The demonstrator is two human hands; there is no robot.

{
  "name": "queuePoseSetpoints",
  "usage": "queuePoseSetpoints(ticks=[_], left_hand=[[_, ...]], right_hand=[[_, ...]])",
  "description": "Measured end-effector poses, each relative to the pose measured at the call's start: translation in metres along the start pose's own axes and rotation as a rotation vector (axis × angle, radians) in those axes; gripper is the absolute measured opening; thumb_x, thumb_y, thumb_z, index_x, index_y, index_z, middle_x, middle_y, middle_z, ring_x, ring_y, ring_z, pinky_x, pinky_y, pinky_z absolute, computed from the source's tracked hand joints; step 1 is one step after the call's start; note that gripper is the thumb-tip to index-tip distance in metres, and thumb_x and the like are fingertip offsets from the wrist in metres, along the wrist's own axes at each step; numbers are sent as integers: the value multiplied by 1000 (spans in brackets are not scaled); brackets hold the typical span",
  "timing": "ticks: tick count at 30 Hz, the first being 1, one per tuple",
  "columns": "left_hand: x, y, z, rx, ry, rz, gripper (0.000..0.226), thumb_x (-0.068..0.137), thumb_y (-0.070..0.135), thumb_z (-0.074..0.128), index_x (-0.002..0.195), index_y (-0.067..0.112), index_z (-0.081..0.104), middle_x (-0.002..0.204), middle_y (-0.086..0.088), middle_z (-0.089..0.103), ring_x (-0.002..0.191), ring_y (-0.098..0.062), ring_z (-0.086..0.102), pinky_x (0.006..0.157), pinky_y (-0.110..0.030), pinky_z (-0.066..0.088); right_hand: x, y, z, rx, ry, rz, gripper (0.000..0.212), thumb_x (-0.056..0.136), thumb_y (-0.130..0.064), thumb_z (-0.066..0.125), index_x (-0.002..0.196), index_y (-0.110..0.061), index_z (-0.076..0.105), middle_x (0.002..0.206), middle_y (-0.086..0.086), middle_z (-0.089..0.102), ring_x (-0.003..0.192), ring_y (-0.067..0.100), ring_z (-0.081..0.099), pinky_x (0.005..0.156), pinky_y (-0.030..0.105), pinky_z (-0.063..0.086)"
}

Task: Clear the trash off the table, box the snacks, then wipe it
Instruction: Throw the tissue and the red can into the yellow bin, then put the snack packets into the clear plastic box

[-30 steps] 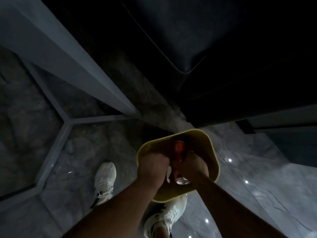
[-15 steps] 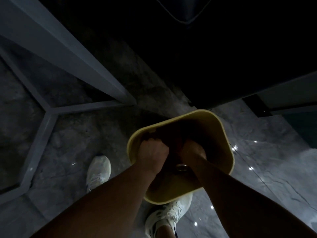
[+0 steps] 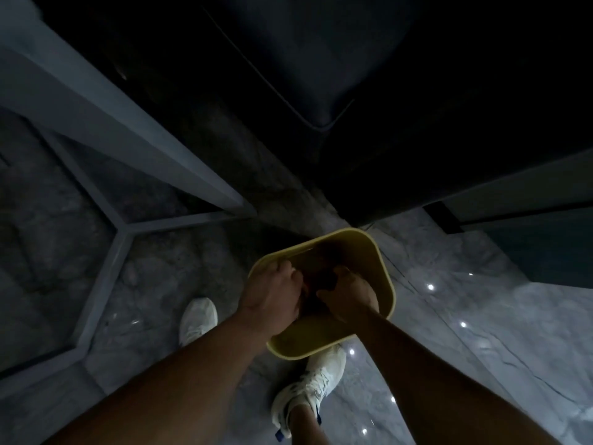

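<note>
A yellow bin (image 3: 383,277) with rounded corners stands on the floor just ahead of my feet. Both of my hands are down inside its mouth. My left hand (image 3: 272,297) is by the near left rim with its fingers curled downward, and what they hold, if anything, is hidden. My right hand (image 3: 349,295) is beside it, thumb and fingers spread apart over the bin's dark inside. A dim reddish shape (image 3: 321,277) shows in the bin between my hands. No can is clearly visible.
My two white shoes (image 3: 197,319) (image 3: 309,390) stand on glossy grey marble floor. A grey table frame (image 3: 179,175) runs diagonally on the left. A dark cushion or sofa (image 3: 321,75) fills the top. The scene is dim.
A second ago my right hand held a red can over the bin. The can went down into it and is out of sight now. My right fingers have spread.
</note>
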State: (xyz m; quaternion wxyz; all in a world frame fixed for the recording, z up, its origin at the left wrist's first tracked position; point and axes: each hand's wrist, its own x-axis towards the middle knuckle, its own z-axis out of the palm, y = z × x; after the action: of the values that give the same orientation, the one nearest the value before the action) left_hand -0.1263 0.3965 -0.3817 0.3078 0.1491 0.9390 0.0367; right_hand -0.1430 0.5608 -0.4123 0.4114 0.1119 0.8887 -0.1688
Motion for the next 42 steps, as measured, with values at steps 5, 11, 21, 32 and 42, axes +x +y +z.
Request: queuePoseSetpoints(ticks=[5,11,21,32,42], left_hand=[[-77,2,-104,-15,78,-38,35,85,42,56,111,19,53,117,-9,54,106,-29,54,83,-41,50],[-101,6,-118,-42,11,-106,38,85,43,53,115,20,52,119,-10,52,109,-31,50,88,-43,41],[-227,16,-213,-69,133,-151,43,86,48,49,117,19,51,116,-10,53,106,-31,53,82,-44,43],[-339,-9,-221,-171,114,-381,43,87,45,46,119,18,49,120,-11,53,111,-31,52,91,-46,45],[-424,-32,-203,-374,171,-741,48,84,41,41,125,19,50,128,-11,54,117,-32,52,96,-43,44]], right_hand=[[-102,-36,-79,-25,20,-37,52,91,-47,60,138,-28,46,127,2,59,108,19,60,85,31,51],[-135,-43,-85,21,39,-43,49,87,-49,61,130,-28,52,115,-2,64,96,15,63,77,30,54],[-271,-99,-151,-72,108,-168,43,81,-51,57,118,-29,55,104,-3,65,86,14,63,74,38,59],[-356,-155,-158,-209,55,-360,44,85,-45,63,121,-20,56,116,4,66,105,23,63,88,40,54],[-387,-227,-145,-402,-44,-615,50,87,-47,60,128,-21,52,125,6,58,112,24,58,91,36,50]])
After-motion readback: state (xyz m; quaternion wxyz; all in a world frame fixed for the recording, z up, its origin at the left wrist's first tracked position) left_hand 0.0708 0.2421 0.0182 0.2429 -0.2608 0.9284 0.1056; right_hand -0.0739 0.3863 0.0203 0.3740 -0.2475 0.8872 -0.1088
